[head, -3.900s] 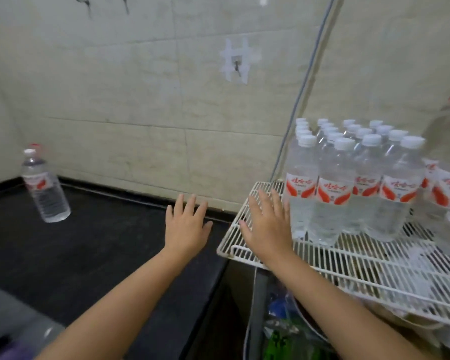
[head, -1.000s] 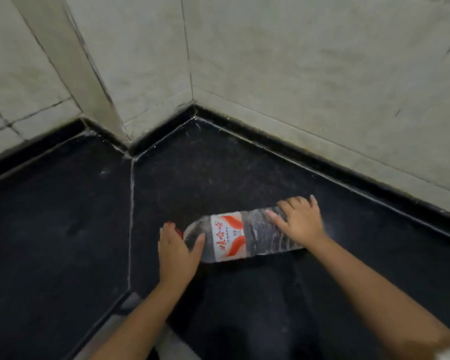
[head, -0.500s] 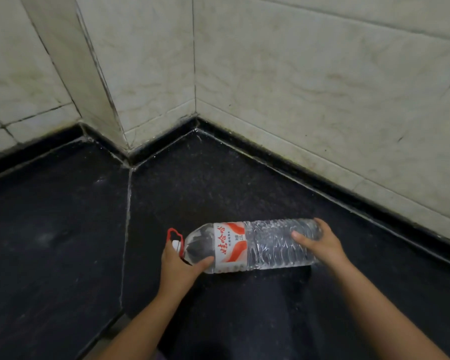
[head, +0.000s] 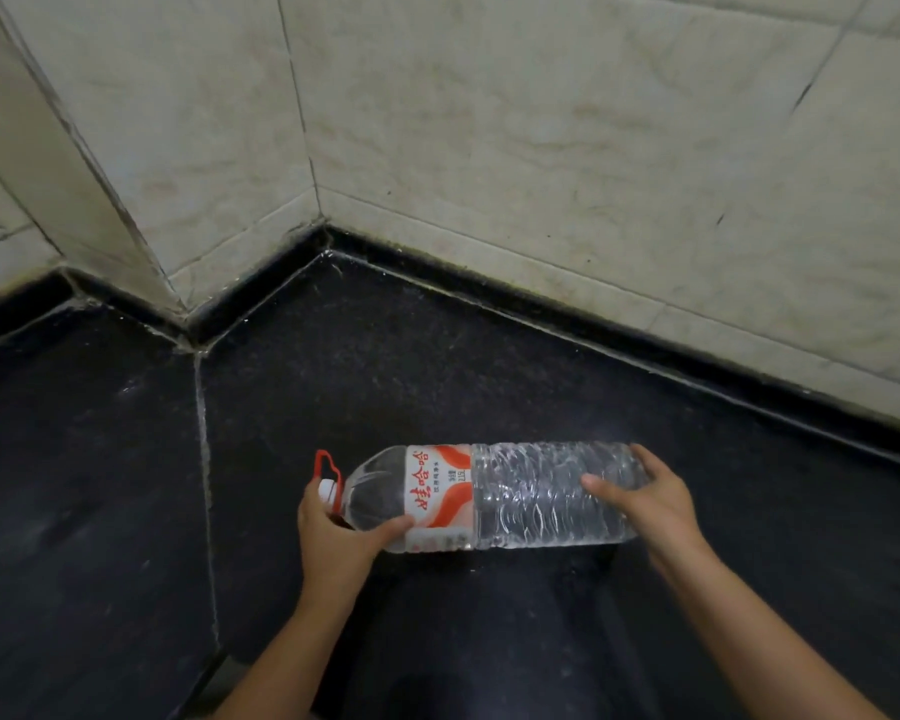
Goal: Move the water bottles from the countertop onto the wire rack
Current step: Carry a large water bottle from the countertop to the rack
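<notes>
Sideways in both hands, a large clear water bottle (head: 494, 498) lies horizontal low over the black countertop (head: 100, 485), its neck pointing to the person's left and its base to the right. Whether its underside touches the stone or is just clear of it cannot be told from the head view. The left hand (head: 336, 537) wraps the sloping shoulder near the neck: the thumb presses on the lower edge of the white and red label (head: 437, 498), while the other fingers curl around the far side and are mostly hidden. Just above that hand the white cap (head: 326, 488) shows, with a red carry loop (head: 328, 478) standing up around it. The right hand (head: 650, 506) cups the ribbed, transparent lower end of the bottle, thumb laid across the near side of the plastic and fingers bent over the rounded base, so both hands are closed against the bottle rather than spread. The label bears red characters and a red swirl, read sideways from this angle. Both forearms come in from the bottom edge, bare. The countertop is dark and speckled, with a pale grout seam (head: 204, 459) running from the wall corner toward the near edge, to the left of the bottle. Behind it, cream tiled walls (head: 541, 148) meet at an inner corner, with a black strip along their foot.
</notes>
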A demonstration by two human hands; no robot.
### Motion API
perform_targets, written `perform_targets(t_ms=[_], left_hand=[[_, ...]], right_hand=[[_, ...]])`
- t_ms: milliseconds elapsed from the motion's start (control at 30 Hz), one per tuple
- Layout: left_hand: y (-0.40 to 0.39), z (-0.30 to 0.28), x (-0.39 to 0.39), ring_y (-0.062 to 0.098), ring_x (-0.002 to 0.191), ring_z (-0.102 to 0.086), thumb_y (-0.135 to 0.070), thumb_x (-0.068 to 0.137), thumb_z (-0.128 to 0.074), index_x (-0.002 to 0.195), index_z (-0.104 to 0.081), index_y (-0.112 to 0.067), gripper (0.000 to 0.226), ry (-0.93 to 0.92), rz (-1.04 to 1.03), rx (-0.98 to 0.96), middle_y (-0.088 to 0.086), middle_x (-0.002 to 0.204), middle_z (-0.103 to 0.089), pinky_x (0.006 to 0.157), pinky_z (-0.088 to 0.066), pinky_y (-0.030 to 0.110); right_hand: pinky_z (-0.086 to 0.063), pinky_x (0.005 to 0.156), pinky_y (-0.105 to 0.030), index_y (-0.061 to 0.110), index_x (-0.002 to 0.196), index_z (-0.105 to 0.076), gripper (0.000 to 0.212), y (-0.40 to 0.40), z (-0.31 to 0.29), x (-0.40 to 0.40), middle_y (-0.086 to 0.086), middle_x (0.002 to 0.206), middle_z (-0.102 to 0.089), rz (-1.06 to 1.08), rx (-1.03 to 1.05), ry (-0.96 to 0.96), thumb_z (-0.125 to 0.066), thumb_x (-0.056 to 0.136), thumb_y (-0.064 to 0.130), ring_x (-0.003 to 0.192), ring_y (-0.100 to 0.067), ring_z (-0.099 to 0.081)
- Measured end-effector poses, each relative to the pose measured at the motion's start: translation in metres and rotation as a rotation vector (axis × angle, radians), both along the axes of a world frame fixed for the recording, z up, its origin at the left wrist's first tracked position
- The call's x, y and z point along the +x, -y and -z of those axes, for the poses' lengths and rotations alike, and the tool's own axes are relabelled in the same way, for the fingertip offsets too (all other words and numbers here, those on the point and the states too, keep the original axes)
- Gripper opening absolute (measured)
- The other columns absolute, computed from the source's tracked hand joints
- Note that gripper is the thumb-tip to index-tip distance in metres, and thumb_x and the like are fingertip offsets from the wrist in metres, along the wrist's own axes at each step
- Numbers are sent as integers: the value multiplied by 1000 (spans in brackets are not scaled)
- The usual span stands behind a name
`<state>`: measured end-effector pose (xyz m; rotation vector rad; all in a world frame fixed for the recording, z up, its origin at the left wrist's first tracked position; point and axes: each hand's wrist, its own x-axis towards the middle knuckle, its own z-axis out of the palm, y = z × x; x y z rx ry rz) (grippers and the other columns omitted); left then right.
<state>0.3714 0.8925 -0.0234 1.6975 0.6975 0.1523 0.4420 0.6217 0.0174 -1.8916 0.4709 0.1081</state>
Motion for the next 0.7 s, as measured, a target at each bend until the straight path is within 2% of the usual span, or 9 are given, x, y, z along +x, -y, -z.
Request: perform_targets(t_ms=[133,267,333,433,500,633,700], left_hand=[[15,-13,4,25,118,-46,-14,44,-89,130,-37,-16,101,50,83,46,8,133,-40,98,-44,48],[47,-32,14,23,119,-46,-13,43,-89,130,-37,-18,101,147,188,58,6,132,-39,99,-44,47],[70,-43,19,22,118,-46,-13,42,-89,130,-37,-18,102,186,252,64,4,131,-38,99,-44,44],[112,-56,21,20,117,-46,-9,41,-89,129,-38,-15,102,260,345,64,-1,124,-35,96,-42,34],[144,-64,17,18,116,-46,-8,41,-89,127,-40,-14,99,313,405,76,-4,119,-34,94,-38,28],[215,-82,-3,16,116,-44,-10,39,-90,121,-41,-21,97,391,538,93,-6,117,-34,95,-36,27],[253,-92,-21,15,119,-43,-10,38,-90,129,-37,-16,105,424,612,75,-5,122,-33,99,-35,28]], right_hand=[[-37,93,-25,10,136,-38,87,24,-17,-22,-8,136,-47,93,37,89,-82,61,9,112,-14,-47],[-46,89,-32,6,132,-42,81,62,-38,-43,-10,124,-56,217,88,149,-81,61,7,102,-19,-57],[-47,83,-31,4,126,-47,73,88,-45,-58,-10,115,-60,279,99,176,-81,61,6,98,-22,-59],[-43,73,-24,9,118,-48,68,130,-54,-88,-2,108,-55,384,80,238,-82,59,7,94,-18,-56],[-43,72,-25,15,113,-47,65,160,-58,-112,-1,105,-54,447,85,276,-83,58,7,91,-16,-56],[-45,72,-30,15,110,-46,64,227,-66,-174,-1,100,-54,574,112,337,-82,59,5,86,-17,-57],[-45,68,-28,17,107,-45,63,260,-72,-212,2,93,-54,632,102,368,-82,57,5,80,-12,-56]])
